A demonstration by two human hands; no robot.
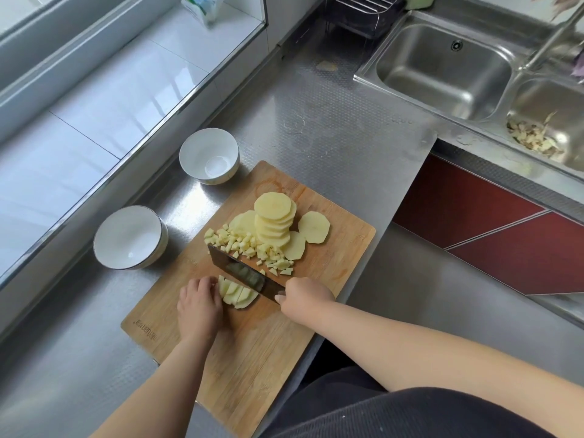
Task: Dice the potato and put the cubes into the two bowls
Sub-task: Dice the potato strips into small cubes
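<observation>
Potato strips (236, 294) pinned by curled left hand (199, 303), right hand (305, 298) gripping cleaver (245, 275); could nick fingertips, blade's close.

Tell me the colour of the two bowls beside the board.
White, with a thin dark rim: near bowl, far bowl. Head view.
</observation>
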